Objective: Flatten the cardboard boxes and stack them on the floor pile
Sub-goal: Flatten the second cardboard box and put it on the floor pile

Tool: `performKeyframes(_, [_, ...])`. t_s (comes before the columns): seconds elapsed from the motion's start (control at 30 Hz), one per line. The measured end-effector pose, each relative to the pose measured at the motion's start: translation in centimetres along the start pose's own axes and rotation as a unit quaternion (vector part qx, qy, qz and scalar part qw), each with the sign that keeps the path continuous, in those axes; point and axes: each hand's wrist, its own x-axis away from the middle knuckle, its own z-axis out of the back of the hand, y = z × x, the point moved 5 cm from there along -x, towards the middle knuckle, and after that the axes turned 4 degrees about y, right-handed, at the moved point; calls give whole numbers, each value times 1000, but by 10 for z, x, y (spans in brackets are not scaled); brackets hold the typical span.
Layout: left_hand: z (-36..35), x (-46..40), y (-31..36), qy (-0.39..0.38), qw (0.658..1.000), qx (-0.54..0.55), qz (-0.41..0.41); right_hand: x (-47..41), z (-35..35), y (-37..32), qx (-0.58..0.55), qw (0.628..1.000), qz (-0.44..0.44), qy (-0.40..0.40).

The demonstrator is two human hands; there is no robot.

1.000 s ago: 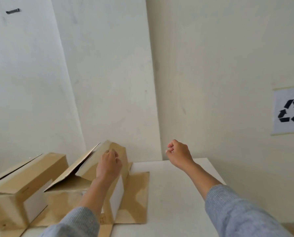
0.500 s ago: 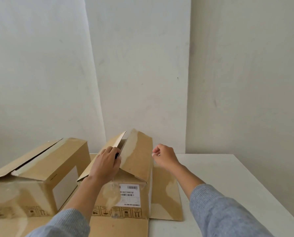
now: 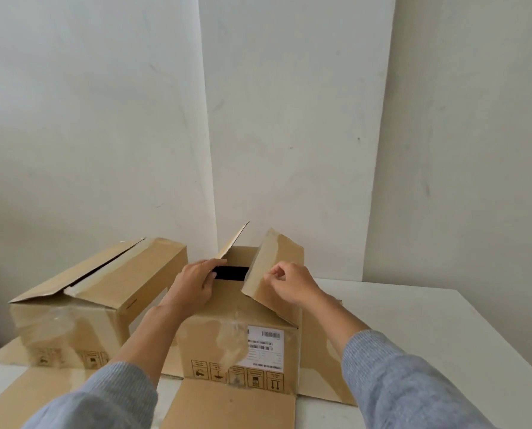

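Head view: left hand [image 3: 193,281] grips one top flap, right hand [image 3: 289,281] pinches other flap of box [image 3: 236,335] on worktop [image 3: 428,335]. Step: opening top; next prob. spread flaps, collapse box.

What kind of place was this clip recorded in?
Probably a plain indoor packing or storage corner: two used cardboard boxes with shipping labels stand on a white table against bare white walls.
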Motion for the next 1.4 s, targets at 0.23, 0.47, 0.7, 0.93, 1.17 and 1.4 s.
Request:
performKeyframes(0.23, [30,3,-11,54,990,132,14,-3,-24,-28,124,981,-146,39])
performKeyframes(0.47, [68,-14,7,84,962,261,-1,31,16,-33,104,956,-175,213])
performKeyframes(0.7, [88,-27,79,83,925,361,-87,65,84,-22,64,895,-132,421])
performKeyframes(0.93, [90,-40,126,81,923,341,-157,104,134,15,-85,872,-97,473])
performKeyframes(1.17, [53,-27,130,56,928,337,-150,120,108,78,43,924,-129,356])
performKeyframes(1.4, [37,-24,132,40,930,340,-136,111,98,100,264,920,-42,287])
